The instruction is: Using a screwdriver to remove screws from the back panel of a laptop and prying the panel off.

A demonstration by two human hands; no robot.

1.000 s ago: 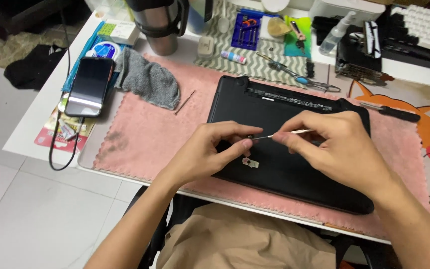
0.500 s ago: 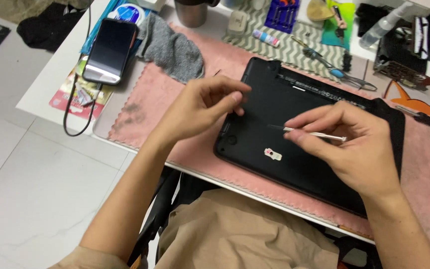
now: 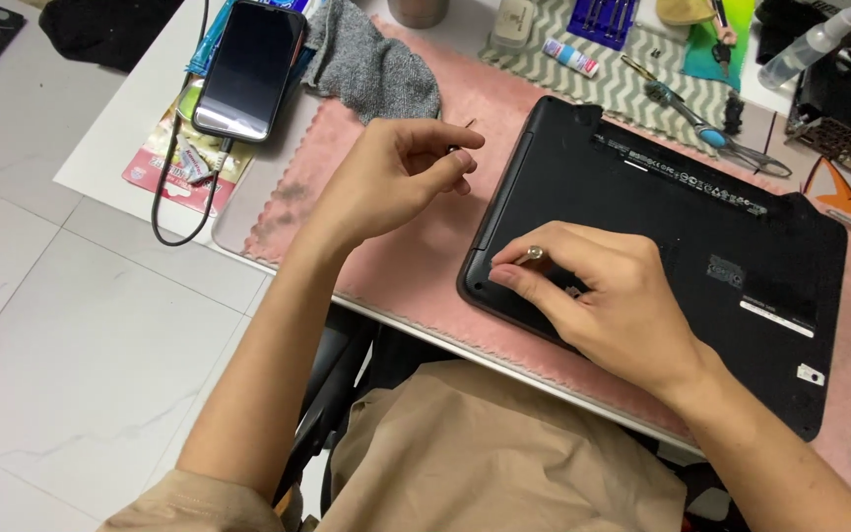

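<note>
Right hand point(image 3: 598, 296) pinches one screwdriver point(image 3: 534, 253); one laptop point(image 3: 682, 227).

The laptop point(image 3: 682, 227) has a matt black plastic shell. Under it lies a fuzzy pink cloth mat point(image 3: 386, 251). Left of the laptop, a glossy glass-faced phone point(image 3: 250, 67).

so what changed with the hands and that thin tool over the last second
The left hand left the laptop and moved out over the pink mat, fingers pinched. The right hand came down onto the laptop's near left corner with the thin metal tool. It holds the tool as before.
</note>
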